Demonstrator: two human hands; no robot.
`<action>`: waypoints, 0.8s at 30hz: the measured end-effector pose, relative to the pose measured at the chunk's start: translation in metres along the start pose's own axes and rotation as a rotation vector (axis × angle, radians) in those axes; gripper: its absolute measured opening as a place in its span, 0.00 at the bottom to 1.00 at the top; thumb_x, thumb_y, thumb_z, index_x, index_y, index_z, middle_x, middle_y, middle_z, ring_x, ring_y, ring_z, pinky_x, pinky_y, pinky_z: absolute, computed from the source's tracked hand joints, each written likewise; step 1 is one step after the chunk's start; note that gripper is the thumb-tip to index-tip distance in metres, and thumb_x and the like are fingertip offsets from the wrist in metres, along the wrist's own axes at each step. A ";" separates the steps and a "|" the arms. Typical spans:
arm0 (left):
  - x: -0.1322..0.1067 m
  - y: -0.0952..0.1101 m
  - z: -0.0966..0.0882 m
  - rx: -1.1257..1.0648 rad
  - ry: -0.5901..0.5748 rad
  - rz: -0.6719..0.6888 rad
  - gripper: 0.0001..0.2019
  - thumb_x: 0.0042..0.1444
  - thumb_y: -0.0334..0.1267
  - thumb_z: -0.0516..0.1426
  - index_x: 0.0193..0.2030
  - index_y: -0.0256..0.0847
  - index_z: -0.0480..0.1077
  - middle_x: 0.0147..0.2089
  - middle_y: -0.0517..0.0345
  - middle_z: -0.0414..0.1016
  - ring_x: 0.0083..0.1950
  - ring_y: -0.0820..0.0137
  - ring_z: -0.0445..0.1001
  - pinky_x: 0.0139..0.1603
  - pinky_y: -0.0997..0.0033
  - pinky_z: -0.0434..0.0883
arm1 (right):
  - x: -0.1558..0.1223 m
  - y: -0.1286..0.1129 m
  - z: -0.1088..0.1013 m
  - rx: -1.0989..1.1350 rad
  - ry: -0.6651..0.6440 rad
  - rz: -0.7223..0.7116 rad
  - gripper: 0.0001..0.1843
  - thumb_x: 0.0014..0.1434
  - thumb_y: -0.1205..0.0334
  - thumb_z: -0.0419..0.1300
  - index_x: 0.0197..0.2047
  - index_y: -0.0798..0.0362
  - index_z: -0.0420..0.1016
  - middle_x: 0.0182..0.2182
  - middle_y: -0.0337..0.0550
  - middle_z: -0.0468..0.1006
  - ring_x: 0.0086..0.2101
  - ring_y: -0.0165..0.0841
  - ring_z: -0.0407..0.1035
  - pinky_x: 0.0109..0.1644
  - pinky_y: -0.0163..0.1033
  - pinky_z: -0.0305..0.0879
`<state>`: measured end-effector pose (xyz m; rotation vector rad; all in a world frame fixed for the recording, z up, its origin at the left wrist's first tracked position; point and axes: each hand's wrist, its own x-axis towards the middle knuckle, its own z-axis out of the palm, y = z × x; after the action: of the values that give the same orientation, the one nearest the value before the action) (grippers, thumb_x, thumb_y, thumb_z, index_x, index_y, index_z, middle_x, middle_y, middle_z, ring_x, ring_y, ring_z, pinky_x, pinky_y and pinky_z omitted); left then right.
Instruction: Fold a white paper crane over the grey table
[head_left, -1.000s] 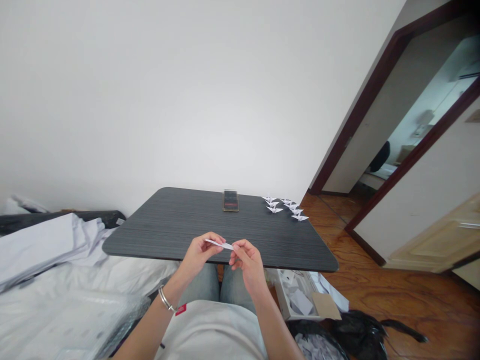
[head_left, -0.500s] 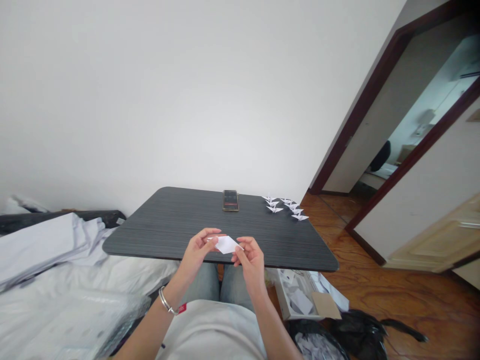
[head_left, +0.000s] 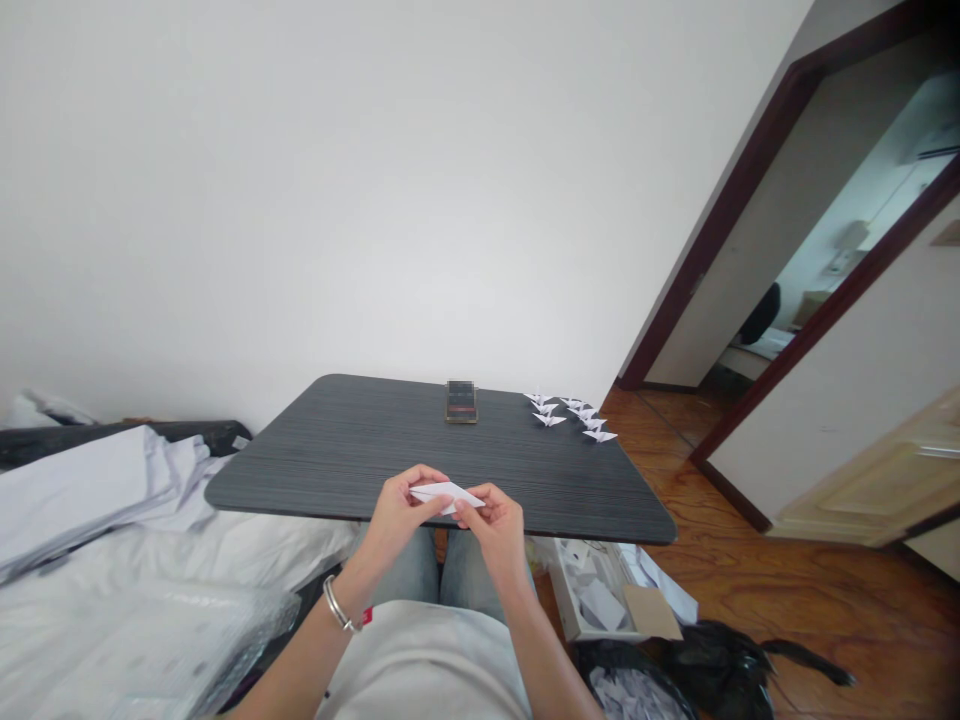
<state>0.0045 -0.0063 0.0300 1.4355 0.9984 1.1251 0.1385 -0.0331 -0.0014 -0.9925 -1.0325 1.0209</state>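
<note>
A small folded piece of white paper (head_left: 444,493) is held between both hands over the near edge of the dark grey table (head_left: 330,455). My left hand (head_left: 399,515) pinches its left end, with a silver bracelet on that wrist. My right hand (head_left: 491,522) pinches its right end with thumb and forefinger. Both hands hover just above my lap, close together and touching the paper.
Several white paper cranes (head_left: 574,415) sit at the table's far right corner. A small dark phone-like object (head_left: 460,401) stands at the far edge. An open cardboard box (head_left: 600,600) of paper and a black bag (head_left: 712,665) lie on the wooden floor right. White bedding (head_left: 112,560) lies left.
The paper was opened into a wider flat shape half a second ago and is now flattened narrower again. My hands have drawn closer together and slightly lower.
</note>
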 end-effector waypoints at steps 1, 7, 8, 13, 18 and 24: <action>0.000 0.001 0.001 0.013 0.004 0.003 0.11 0.39 0.36 0.62 0.30 0.35 0.69 0.25 0.61 0.72 0.25 0.72 0.69 0.26 0.76 0.64 | 0.000 -0.001 0.000 0.002 -0.001 -0.003 0.08 0.44 0.61 0.65 0.26 0.56 0.73 0.19 0.38 0.75 0.21 0.30 0.69 0.25 0.32 0.64; -0.002 0.000 0.001 0.045 0.020 0.028 0.09 0.41 0.37 0.61 0.30 0.36 0.69 0.25 0.62 0.72 0.25 0.73 0.68 0.26 0.77 0.63 | 0.000 -0.003 0.000 0.063 0.009 0.029 0.07 0.43 0.63 0.65 0.24 0.56 0.73 0.17 0.36 0.74 0.19 0.27 0.66 0.25 0.32 0.64; -0.002 0.000 0.001 0.036 0.019 0.029 0.10 0.41 0.37 0.61 0.31 0.36 0.69 0.25 0.62 0.72 0.26 0.73 0.69 0.27 0.77 0.64 | 0.000 -0.002 0.000 0.072 0.012 0.037 0.07 0.43 0.62 0.65 0.25 0.56 0.73 0.17 0.36 0.74 0.19 0.26 0.66 0.25 0.32 0.64; -0.001 0.000 0.001 -0.019 0.028 0.027 0.12 0.41 0.37 0.61 0.35 0.35 0.71 0.26 0.60 0.74 0.27 0.71 0.70 0.28 0.75 0.66 | 0.002 0.000 -0.001 0.130 -0.002 0.033 0.10 0.43 0.60 0.66 0.29 0.56 0.73 0.23 0.39 0.77 0.21 0.28 0.68 0.25 0.33 0.66; 0.001 -0.003 0.002 -0.031 0.033 -0.010 0.13 0.41 0.38 0.61 0.36 0.34 0.73 0.31 0.55 0.76 0.27 0.70 0.71 0.28 0.74 0.68 | 0.003 0.000 -0.003 0.134 0.004 0.005 0.10 0.45 0.60 0.64 0.32 0.55 0.72 0.23 0.39 0.77 0.21 0.28 0.69 0.27 0.33 0.68; 0.001 -0.002 0.001 -0.027 0.067 0.006 0.11 0.41 0.39 0.62 0.31 0.34 0.73 0.27 0.57 0.75 0.27 0.70 0.71 0.28 0.74 0.68 | 0.006 0.001 -0.006 0.118 0.015 0.046 0.14 0.43 0.59 0.66 0.33 0.56 0.74 0.22 0.40 0.77 0.21 0.30 0.71 0.28 0.36 0.69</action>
<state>0.0057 -0.0050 0.0283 1.3887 1.0222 1.1933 0.1452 -0.0285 -0.0026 -0.9297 -0.9300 1.0977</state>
